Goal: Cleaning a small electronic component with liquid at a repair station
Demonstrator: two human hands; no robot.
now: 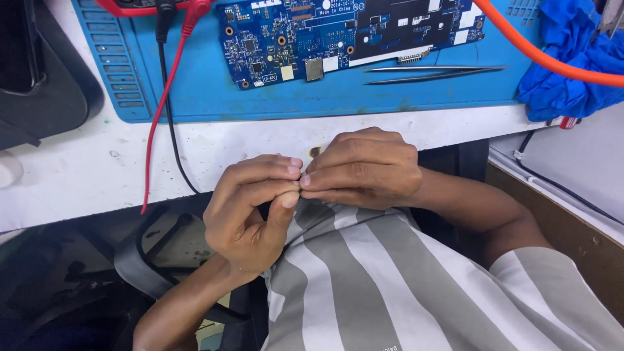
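At the far left, well away from the left hand (pixel 250 208), a black curved plastic casing (pixel 45 84) lies on the white, scuffed tabletop (pixel 84 175), cut off by the picture's edge. Up and to the left of that hand, a thin red test lead (pixel 159 110) and a thin black test lead (pixel 170 130) run down from the top edge across a blue rubber work mat (pixel 195 91); the red one ends on the tabletop, and the black one drops past the tabletop's front edge beside the left hand. What the leads plug into is cut off above.

The left hand is curled, its thumb and fingertips pressed together and meeting the fingertips of the right hand (pixel 364 169) just over the tabletop's front edge, above a grey-and-white striped shirt (pixel 390 279). The right hand is closed likewise, fingers folded inward. Whatever is pinched between them is too small and too covered to make out.

Above both hands, on the mat, lies a blue printed circuit board (pixel 338 32), its top cropped. Above the right hand, slim metal tweezers (pixel 432 73) lie just below the board. Farther right, a bright orange cable (pixel 546 58) crosses a crumpled blue cloth (pixel 572 71), whose contents, if any, cannot be seen.
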